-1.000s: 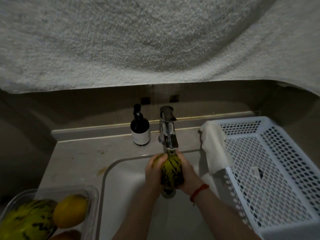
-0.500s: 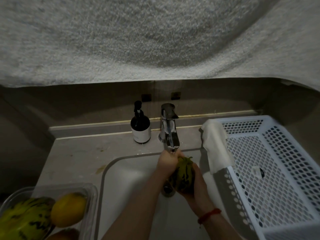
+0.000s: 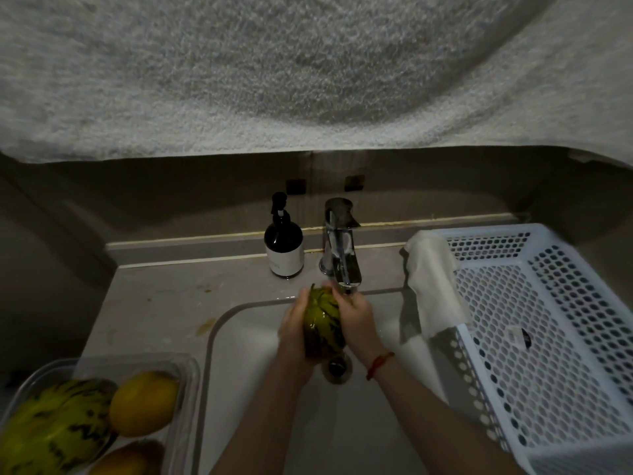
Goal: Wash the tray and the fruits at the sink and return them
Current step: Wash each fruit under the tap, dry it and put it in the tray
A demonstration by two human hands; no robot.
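A striped green-and-yellow fruit (image 3: 323, 323) is held over the sink basin (image 3: 239, 337), just below the spout of the chrome faucet (image 3: 340, 258) and above the drain (image 3: 337, 366). The fruit is clasped from both sides: the left hand (image 3: 294, 332) is curled round its left flank and the right hand (image 3: 358, 323) is wrapped over its right flank and top. A red cord is worn at the right wrist.

The step in hand is judged to be the rinsing of one fruit under the faucet; running water cannot be made out clearly. The task is judged to be at an early or middle stage, since further fruits are seen in the clear plastic tray (image 3: 191, 371) on the counter at the lower left: a second striped fruit (image 3: 58, 426) and a plain yellow fruit (image 3: 144, 402) beside it.

The next move is expected to require a secure two-handed hold on the wet, slippery skin while the fruit is carried clear of the faucet and set down.

A white perforated basket (image 3: 548, 337) is placed to the right of the sink, with a white cloth (image 3: 433, 286) draped over its near rim. A dark pump bottle (image 3: 283, 248) stands just left of the faucet. Its pale label carries print too small to be read. No other writing is visible.
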